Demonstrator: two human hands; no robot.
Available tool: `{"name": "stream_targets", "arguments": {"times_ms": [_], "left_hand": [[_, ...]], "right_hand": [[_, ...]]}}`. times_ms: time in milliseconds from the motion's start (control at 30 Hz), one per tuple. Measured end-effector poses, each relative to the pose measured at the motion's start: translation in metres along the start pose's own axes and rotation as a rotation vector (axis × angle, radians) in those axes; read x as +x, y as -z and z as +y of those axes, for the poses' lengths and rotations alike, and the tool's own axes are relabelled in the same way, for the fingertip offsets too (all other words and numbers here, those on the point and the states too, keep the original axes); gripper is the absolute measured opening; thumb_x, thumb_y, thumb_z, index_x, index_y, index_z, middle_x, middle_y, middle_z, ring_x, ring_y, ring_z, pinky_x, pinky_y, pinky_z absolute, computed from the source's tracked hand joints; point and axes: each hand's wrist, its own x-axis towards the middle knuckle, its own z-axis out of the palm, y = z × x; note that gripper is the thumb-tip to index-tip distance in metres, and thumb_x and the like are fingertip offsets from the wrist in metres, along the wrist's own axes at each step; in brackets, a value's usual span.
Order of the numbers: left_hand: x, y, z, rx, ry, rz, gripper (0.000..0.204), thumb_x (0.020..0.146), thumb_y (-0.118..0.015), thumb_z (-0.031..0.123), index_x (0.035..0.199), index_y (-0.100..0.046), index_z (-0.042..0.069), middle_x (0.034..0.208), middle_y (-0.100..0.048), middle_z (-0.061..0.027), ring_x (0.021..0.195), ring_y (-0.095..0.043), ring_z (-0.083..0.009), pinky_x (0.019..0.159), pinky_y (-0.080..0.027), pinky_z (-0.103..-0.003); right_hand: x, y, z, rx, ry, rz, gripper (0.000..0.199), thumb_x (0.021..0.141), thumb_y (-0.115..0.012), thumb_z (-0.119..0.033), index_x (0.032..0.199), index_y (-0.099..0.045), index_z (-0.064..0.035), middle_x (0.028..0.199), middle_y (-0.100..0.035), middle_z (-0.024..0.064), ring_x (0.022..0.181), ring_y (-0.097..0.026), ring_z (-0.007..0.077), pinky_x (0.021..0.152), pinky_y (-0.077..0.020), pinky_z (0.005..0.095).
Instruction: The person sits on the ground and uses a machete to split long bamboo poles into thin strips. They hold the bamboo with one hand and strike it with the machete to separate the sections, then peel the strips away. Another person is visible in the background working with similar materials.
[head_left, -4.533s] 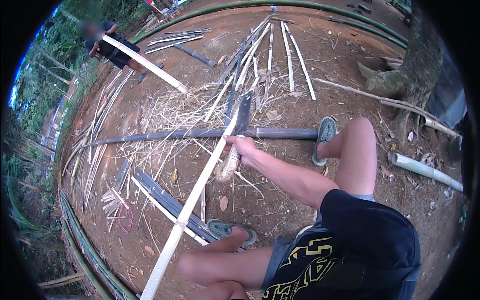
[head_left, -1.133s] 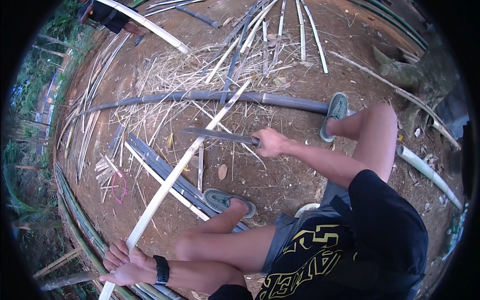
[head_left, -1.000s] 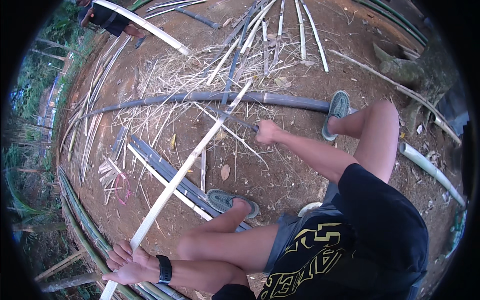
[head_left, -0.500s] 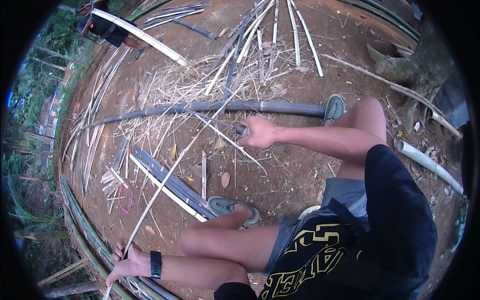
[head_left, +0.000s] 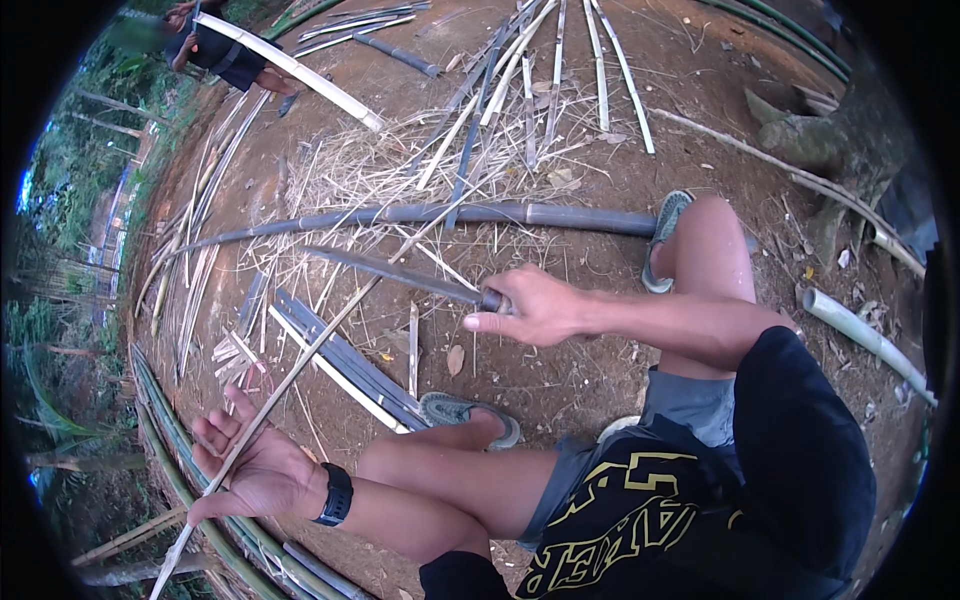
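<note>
Brown ground (head_left: 590, 390) is stretching under everything, and a tree (head_left: 850, 150) is standing at the far right. A dark pole (head_left: 490, 212) is lying crosswise, its thick end resting near the right shoe (head_left: 668, 240). At the upper left, a co-worker (head_left: 228, 62) is holding a broad pale length of bamboo. Tangled shavings (head_left: 340, 160) are covering the ground beyond the pole. The thin strip (head_left: 335, 329) is running slantwise from the lower left toward the pole, passing above some dark slats (head_left: 355, 365). A knife (head_left: 430, 282) is crossing the strip near its upper part; whether they are touching, I cannot tell. The right hand (head_left: 535, 305) is gripping the knife's handle, the thumb sticking out. The left hand (head_left: 265, 475) is spreading wide, palm upward, the strip lying across it. A black watch (head_left: 337, 495) is circling the left wrist. A dry leaf (head_left: 456, 360) is lying near the left shoe (head_left: 450, 412).
</note>
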Motion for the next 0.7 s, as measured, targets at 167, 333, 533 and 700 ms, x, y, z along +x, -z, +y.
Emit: {"name": "stream_targets", "arguments": {"times_ms": [167, 333, 533, 700], "left_hand": [[-0.001, -0.013, 0.007, -0.066, 0.057, -0.381, 0.067, 0.082, -0.042, 0.076, 0.067, -0.039, 0.011, 0.063, -0.028, 0.001, 0.056, -0.027, -0.0126, 0.064, -0.032, -0.032], [-0.021, -0.034, -0.013, 0.04, -0.06, -0.315, 0.072, 0.079, -0.031, 0.083, 0.061, -0.027, 0.014, 0.061, -0.021, 0.0019, 0.057, -0.019, -0.0131, 0.059, -0.02, -0.031], [-0.023, -0.037, -0.016, 0.047, -0.072, -0.331, 0.072, 0.078, -0.027, 0.085, 0.06, -0.025, 0.015, 0.059, -0.018, 0.0024, 0.056, -0.016, -0.0136, 0.057, -0.02, -0.03], [-0.025, -0.037, -0.011, 0.012, -0.038, -0.409, 0.072, 0.078, -0.027, 0.085, 0.061, -0.024, 0.015, 0.06, -0.018, 0.0024, 0.056, -0.016, -0.0132, 0.058, -0.02, -0.03]], "right_hand": [[0.006, 0.002, -0.019, 0.104, 0.173, 0.032, 0.059, 0.092, -0.056, -0.05, 0.073, -0.059, 0.0065, 0.053, -0.054, 0.0187, 0.052, -0.06, 0.0329, 0.054, -0.0498, 0.0454], [0.003, 0.003, -0.03, 0.025, 0.148, 0.058, 0.053, 0.093, -0.056, -0.044, 0.079, -0.06, 0.0073, 0.054, -0.056, 0.0214, 0.053, -0.062, 0.0348, 0.053, -0.0499, 0.0454], [0.0, 0.013, -0.028, 0.143, 0.015, -0.01, 0.041, 0.092, -0.058, -0.035, 0.074, -0.056, 0.0021, 0.05, -0.05, 0.0165, 0.047, -0.056, 0.0325, 0.05, -0.0443, 0.0456], [-0.01, -0.001, -0.043, 0.11, 0.33, 0.057, 0.04, 0.093, -0.057, -0.035, 0.077, -0.057, 0.0027, 0.05, -0.051, 0.0141, 0.046, -0.056, 0.0288, 0.049, -0.0454, 0.0447]]}}
